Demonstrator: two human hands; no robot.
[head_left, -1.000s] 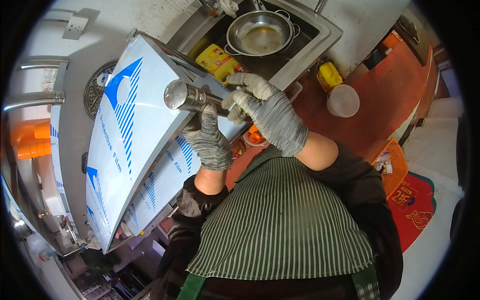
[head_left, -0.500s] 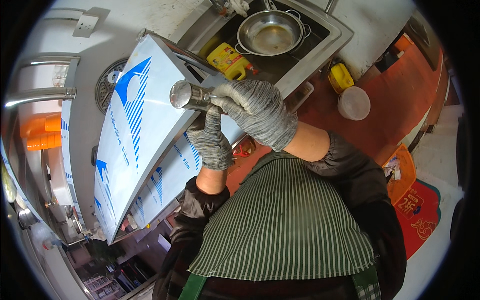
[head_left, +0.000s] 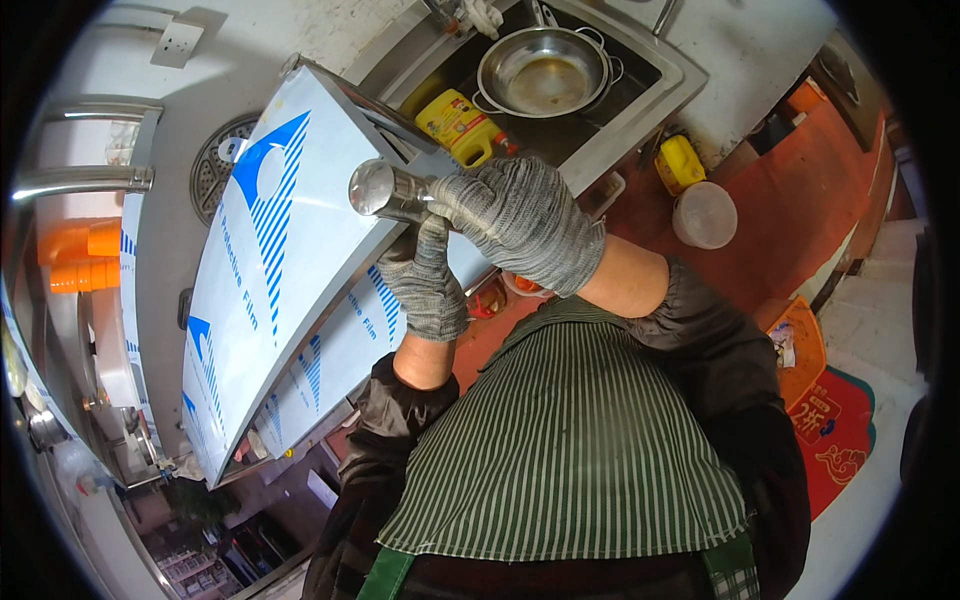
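Observation:
A short shiny metal cylinder (head_left: 383, 191) with a rounded, closed end lies roughly level, its end toward the left. My gloved left hand (head_left: 428, 285) is closed on it from below, thumb up against its side. From the right, my gloved right hand (head_left: 525, 218) has its fingers curled closed at the cylinder's other end; what lies under those fingertips is hidden. Both gloves are grey knit. Just beyond and left of the hands stands a tilted sheet-metal unit (head_left: 225, 290) covered in white film with blue stripes. Whether the cylinder is joined to it, I cannot tell.
A sink (head_left: 640, 95) at the back holds metal pans (head_left: 545, 75) and a yellow jug (head_left: 455, 125). On the red floor at right stand another yellow jug (head_left: 680, 162), a translucent tub (head_left: 705, 215) and an orange bin (head_left: 812, 350). Orange containers (head_left: 85, 255) sit at far left.
The cylinder and both hands appear slightly farther right, with a small shift of the whole view. My right hand has turned a little; both hands keep their hold.

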